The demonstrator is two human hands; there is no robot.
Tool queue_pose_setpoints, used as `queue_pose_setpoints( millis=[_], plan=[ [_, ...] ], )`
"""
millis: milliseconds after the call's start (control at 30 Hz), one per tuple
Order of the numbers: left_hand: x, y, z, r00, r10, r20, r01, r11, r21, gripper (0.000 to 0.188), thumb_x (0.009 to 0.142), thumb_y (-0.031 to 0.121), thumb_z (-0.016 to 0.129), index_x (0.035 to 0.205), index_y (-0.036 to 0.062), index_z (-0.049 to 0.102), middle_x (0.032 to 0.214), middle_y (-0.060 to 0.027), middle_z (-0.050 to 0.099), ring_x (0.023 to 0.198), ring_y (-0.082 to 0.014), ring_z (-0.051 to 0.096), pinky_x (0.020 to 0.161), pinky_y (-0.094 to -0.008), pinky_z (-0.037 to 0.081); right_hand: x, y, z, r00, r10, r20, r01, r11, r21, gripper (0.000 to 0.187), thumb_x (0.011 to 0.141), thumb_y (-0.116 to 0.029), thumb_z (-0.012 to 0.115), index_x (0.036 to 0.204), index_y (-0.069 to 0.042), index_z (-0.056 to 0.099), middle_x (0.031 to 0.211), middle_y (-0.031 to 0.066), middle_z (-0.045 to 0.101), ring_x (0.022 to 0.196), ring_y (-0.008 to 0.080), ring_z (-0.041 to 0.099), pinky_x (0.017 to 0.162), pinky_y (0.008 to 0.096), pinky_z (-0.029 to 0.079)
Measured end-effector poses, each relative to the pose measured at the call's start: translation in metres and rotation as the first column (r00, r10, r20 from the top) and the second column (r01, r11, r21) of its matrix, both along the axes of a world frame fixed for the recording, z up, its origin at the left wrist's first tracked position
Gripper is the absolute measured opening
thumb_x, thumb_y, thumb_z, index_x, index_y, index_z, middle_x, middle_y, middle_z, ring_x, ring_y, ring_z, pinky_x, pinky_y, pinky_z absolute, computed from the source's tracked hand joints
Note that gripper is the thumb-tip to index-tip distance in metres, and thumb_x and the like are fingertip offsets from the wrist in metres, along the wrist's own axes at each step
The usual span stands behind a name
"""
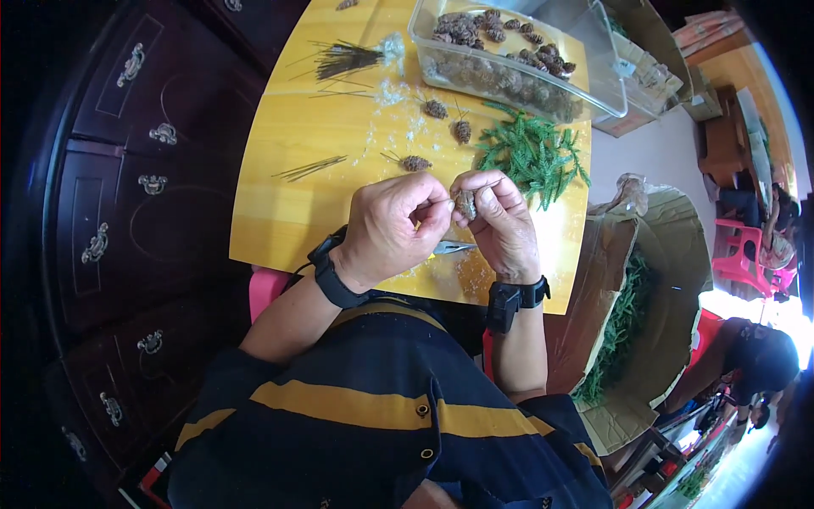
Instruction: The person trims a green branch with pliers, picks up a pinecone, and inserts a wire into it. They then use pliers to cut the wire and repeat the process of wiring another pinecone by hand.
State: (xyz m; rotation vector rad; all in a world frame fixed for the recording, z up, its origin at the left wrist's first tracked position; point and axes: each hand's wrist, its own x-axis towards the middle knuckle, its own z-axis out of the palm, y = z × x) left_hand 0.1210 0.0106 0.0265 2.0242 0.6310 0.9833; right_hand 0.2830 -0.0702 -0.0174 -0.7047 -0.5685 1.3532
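Note:
Held between the thumb and fingers of my right hand [504,222] is a small brown pine cone [465,204]. My left hand [394,219] pinches right beside it, and what lies between its fingertips is too small to make out. Below the hands, a pair of pliers [454,247] lies on the yellow table [288,212], partly hidden. Just beyond my left hand rests a pine cone with thin wire ends [415,163]. Two more pine cones, one upper [435,109] and one lower [461,131], lie farther off, near a pile of green artificial sprigs [532,157].
A clear plastic bin [509,81] of pine cones stands at the far right. Dark wires [348,61] lie bundled at the far left, with several loose wires [312,168] nearer. A cardboard box [670,288] of greenery stands right; dark drawers [127,212] stand left. Another person [761,356] bends far right.

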Motion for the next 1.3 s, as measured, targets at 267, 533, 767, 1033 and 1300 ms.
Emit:
queue_pose_setpoints(
  millis=[267, 533, 767, 1033, 1300],
  plan=[
    [0.003, -0.007, 0.003, 0.999, -0.042, 0.027, 0.046, 0.987, -0.152, 0.009, 0.084, -0.006, 0.068, 0.081, 0.0013, 0.062, 0.069, -0.0058, 0.064, 0.059, -0.0078, 0.062, 0.052, -0.0254, 0.049, 0.009, -0.001, 0.003, 0.991, 0.073, -0.113, -0.064, 0.994, 0.086, 0.018, 0.101, -0.019, 0.060, 0.108, -0.003, 0.063, 0.105, 0.0107, 0.063, 0.084, 0.0143, 0.060, 0.076, 0.0278, 0.052],
    [0.000, 0.003, 0.003, 0.985, -0.154, 0.080, 0.166, 0.970, -0.180, 0.010, 0.083, -0.007, 0.068, 0.081, 0.0015, 0.063, 0.068, -0.0024, 0.062, 0.059, -0.0052, 0.057, 0.052, -0.0221, 0.045, 0.013, -0.003, -0.001, 0.973, 0.142, -0.183, -0.124, 0.987, 0.104, 0.018, 0.100, -0.019, 0.061, 0.107, -0.002, 0.063, 0.103, 0.0114, 0.063, 0.081, 0.0143, 0.060, 0.074, 0.0278, 0.053],
    [-0.003, 0.007, 0.008, 0.987, -0.138, -0.082, 0.135, 0.990, -0.051, 0.007, 0.084, -0.003, 0.071, 0.084, 0.0015, 0.066, 0.072, -0.0033, 0.064, 0.060, -0.0069, 0.058, 0.055, -0.0225, 0.046, 0.010, 0.000, -0.002, 0.993, 0.081, -0.081, -0.080, 0.997, 0.012, 0.018, 0.100, -0.020, 0.062, 0.106, -0.003, 0.063, 0.102, 0.0101, 0.065, 0.082, 0.0136, 0.061, 0.076, 0.0284, 0.054],
    [-0.004, 0.013, -0.005, 0.989, -0.134, 0.066, 0.143, 0.976, -0.161, 0.013, 0.080, -0.008, 0.069, 0.079, 0.0023, 0.062, 0.069, -0.0021, 0.060, 0.056, -0.0060, 0.054, 0.050, -0.0240, 0.043, 0.008, -0.002, 0.001, 0.999, 0.014, -0.032, -0.014, 1.000, -0.006, 0.016, 0.101, -0.019, 0.061, 0.107, -0.004, 0.061, 0.103, 0.0102, 0.065, 0.083, 0.0143, 0.063, 0.076, 0.0292, 0.054],
    [-0.010, 0.030, 0.000, 0.977, -0.213, -0.028, 0.208, 0.969, -0.133, 0.016, 0.077, -0.009, 0.069, 0.077, 0.0042, 0.060, 0.066, -0.0023, 0.057, 0.056, -0.0084, 0.055, 0.050, -0.0257, 0.042, 0.008, 0.001, -0.002, 0.999, 0.001, -0.033, -0.003, 0.999, -0.048, 0.015, 0.102, -0.018, 0.058, 0.106, -0.004, 0.061, 0.103, 0.0104, 0.065, 0.082, 0.0152, 0.063, 0.075, 0.0291, 0.054]
  ],
)
